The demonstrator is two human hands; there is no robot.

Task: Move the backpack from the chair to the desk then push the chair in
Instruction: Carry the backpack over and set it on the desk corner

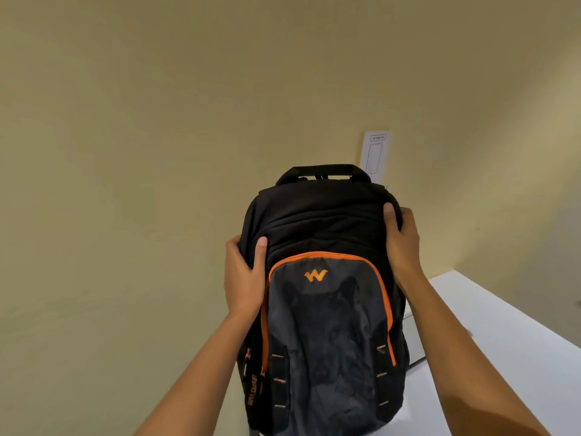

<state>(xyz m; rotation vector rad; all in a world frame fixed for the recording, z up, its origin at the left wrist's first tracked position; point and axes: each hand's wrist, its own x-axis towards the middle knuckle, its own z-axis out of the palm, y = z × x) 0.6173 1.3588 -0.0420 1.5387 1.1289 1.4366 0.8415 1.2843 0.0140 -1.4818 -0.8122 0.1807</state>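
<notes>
Our left hand [243, 278] and right hand [404, 243] clasp the backpack [320, 309]; we should lower it squarely onto the desk's [503, 341] left edge

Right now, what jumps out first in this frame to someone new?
The black backpack with orange piping and an orange W logo fills the centre, upright, front pocket facing the camera. The left hand and the right hand grip its upper sides. Behind it is a bare beige wall with a white wall plate above the bag's handle, and a white desk runs along the lower right.
</notes>
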